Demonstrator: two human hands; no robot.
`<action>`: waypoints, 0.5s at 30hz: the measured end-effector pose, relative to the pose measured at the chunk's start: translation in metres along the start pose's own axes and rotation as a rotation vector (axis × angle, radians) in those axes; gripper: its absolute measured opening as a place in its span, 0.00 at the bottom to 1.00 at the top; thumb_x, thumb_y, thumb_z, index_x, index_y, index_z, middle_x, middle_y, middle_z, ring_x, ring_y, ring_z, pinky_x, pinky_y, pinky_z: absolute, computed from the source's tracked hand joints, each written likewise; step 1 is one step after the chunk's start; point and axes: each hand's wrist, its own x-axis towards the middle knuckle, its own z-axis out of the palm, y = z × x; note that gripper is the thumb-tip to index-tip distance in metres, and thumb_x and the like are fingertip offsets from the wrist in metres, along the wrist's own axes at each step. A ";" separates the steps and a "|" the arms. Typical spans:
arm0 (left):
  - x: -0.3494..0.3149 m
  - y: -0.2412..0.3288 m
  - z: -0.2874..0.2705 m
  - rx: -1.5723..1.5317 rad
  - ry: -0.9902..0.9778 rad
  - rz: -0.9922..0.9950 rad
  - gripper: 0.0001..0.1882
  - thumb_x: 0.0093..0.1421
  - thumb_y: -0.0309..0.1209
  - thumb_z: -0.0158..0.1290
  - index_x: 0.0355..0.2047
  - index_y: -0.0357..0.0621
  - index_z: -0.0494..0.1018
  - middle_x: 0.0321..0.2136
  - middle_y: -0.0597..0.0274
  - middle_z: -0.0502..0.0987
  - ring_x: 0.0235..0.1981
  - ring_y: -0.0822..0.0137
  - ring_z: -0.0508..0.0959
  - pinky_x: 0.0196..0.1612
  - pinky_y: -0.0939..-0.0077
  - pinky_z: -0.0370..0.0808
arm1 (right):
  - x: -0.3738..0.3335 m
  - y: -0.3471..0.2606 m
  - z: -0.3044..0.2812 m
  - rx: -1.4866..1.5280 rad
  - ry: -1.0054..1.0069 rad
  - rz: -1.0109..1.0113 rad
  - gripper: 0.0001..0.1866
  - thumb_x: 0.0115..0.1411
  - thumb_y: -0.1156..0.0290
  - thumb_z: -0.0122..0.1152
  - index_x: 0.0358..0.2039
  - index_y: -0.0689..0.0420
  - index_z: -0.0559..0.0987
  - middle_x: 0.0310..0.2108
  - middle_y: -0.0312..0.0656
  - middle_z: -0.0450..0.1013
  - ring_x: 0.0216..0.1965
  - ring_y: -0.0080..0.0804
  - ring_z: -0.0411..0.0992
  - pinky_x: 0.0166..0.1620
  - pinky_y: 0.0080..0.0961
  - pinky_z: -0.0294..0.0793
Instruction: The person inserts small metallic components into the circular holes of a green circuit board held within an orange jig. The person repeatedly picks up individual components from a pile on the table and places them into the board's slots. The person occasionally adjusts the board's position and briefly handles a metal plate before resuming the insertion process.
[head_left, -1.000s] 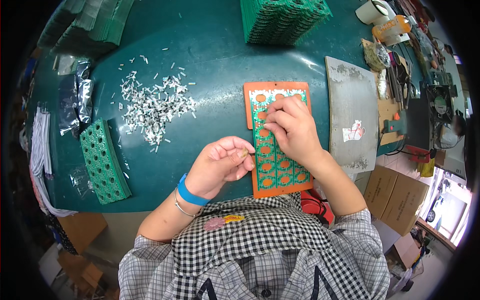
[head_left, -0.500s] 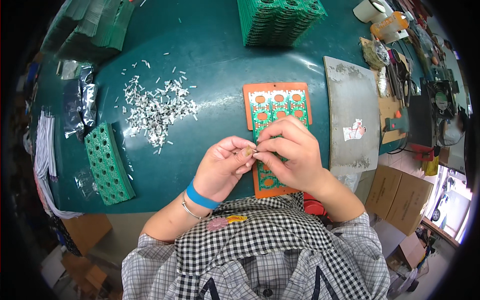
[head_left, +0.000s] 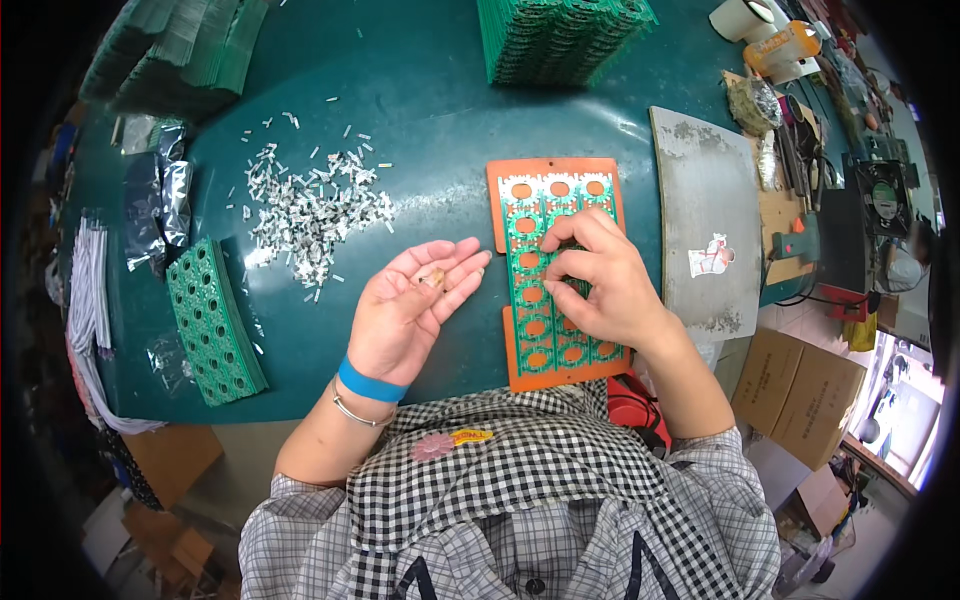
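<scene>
My left hand (head_left: 405, 300) is palm up left of the circuit board panel, fingers stretched out and apart from it. Its thumb lies across the fingers, so anything small beneath it is hidden. My right hand (head_left: 605, 280) is over the middle of the green circuit board panel (head_left: 537, 315), fingers bent and thumb near the index fingertip in a pinch. Whatever is between those fingertips is too small to make out. The panel, with rows of oval openings, lies on an orange tray (head_left: 610, 170). Left of it is a loose pile of small white pieces (head_left: 310, 225).
A stack of green panels (head_left: 218, 325) lies at left, beside white cables (head_left: 88, 300) and silvery bags (head_left: 175, 200). Taller panel stacks (head_left: 565, 50) stand at the back. To the right are a worn grey plate (head_left: 705, 200) and several tools (head_left: 795, 150).
My hands, fingertips together before, have come apart. The left moved left and turned palm up with its fingers extended; the right shifted slightly right, over the panel.
</scene>
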 end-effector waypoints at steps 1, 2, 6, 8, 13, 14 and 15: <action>-0.001 0.000 -0.001 0.015 -0.003 -0.015 0.16 0.68 0.19 0.46 0.55 0.29 0.66 0.61 0.37 0.67 0.63 0.46 0.70 0.66 0.59 0.70 | 0.000 0.000 0.000 -0.009 -0.006 -0.005 0.05 0.45 0.81 0.65 0.20 0.60 0.76 0.36 0.39 0.73 0.40 0.38 0.70 0.42 0.32 0.72; -0.002 -0.002 -0.002 0.028 -0.007 -0.031 0.16 0.69 0.20 0.46 0.56 0.29 0.66 0.61 0.37 0.67 0.62 0.46 0.71 0.66 0.60 0.71 | 0.000 0.001 0.000 -0.009 -0.006 -0.006 0.06 0.45 0.81 0.65 0.21 0.60 0.76 0.36 0.40 0.73 0.40 0.38 0.70 0.42 0.32 0.72; -0.004 -0.006 -0.001 0.075 -0.015 -0.044 0.18 0.69 0.20 0.45 0.59 0.29 0.65 0.60 0.40 0.69 0.62 0.48 0.71 0.66 0.58 0.70 | 0.001 0.000 0.001 -0.008 -0.005 -0.008 0.06 0.45 0.81 0.66 0.21 0.60 0.76 0.36 0.40 0.72 0.40 0.39 0.70 0.43 0.34 0.72; -0.005 -0.010 0.003 0.099 0.017 -0.010 0.19 0.68 0.20 0.45 0.59 0.28 0.64 0.61 0.40 0.68 0.62 0.48 0.71 0.66 0.57 0.70 | 0.001 0.000 0.000 -0.008 -0.012 -0.010 0.06 0.45 0.81 0.67 0.22 0.60 0.77 0.37 0.40 0.72 0.41 0.40 0.70 0.43 0.34 0.71; -0.009 -0.008 0.003 0.087 -0.041 -0.019 0.21 0.69 0.21 0.47 0.61 0.28 0.63 0.63 0.38 0.65 0.63 0.47 0.70 0.65 0.59 0.71 | 0.003 -0.002 -0.001 -0.033 -0.033 -0.007 0.06 0.45 0.79 0.69 0.24 0.59 0.79 0.36 0.39 0.72 0.41 0.39 0.71 0.44 0.34 0.71; -0.009 -0.006 0.002 0.065 -0.053 -0.041 0.21 0.69 0.22 0.47 0.60 0.28 0.63 0.63 0.38 0.66 0.62 0.47 0.71 0.65 0.59 0.72 | 0.003 -0.003 0.000 -0.048 -0.031 -0.019 0.06 0.45 0.79 0.69 0.25 0.59 0.80 0.36 0.38 0.72 0.40 0.38 0.71 0.44 0.34 0.72; -0.009 -0.005 0.002 0.044 -0.064 -0.063 0.21 0.69 0.23 0.48 0.60 0.28 0.64 0.63 0.38 0.66 0.62 0.48 0.72 0.64 0.59 0.72 | 0.003 -0.003 0.002 -0.063 -0.030 -0.031 0.06 0.45 0.79 0.69 0.25 0.58 0.80 0.35 0.37 0.73 0.40 0.37 0.72 0.43 0.34 0.72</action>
